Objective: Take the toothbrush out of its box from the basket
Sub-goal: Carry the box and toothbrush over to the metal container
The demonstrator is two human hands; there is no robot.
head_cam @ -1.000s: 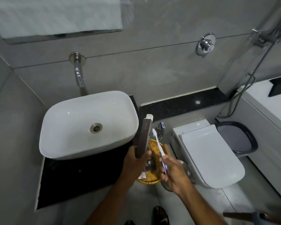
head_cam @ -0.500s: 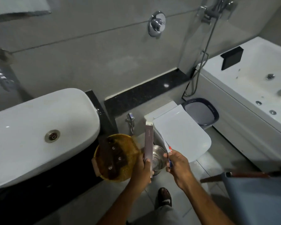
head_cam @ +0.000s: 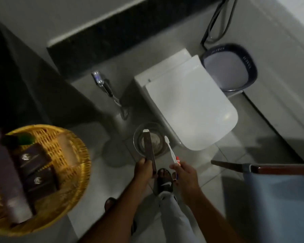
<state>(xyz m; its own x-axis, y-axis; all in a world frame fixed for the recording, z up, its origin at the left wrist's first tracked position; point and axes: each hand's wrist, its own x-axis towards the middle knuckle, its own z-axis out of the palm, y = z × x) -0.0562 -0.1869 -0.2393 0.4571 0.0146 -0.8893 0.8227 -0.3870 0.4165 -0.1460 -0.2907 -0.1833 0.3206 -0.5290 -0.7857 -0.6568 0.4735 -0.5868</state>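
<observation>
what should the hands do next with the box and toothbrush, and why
Probably let the box drop into the bin right below it. The toothbrush is already out, held apart in the right hand, and the left hand holds the open box over the bin.

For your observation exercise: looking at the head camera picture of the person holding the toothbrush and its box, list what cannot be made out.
Head view only:
- Toothbrush: lower handle hidden inside the right hand.
- Box: bottom end covered by the left hand; whether anything remains inside is not visible.
- Basket: motion-blurred and cut off by the left edge; logos on the dark packets are unreadable.
- Round bin: contents hidden behind the box.
</observation>
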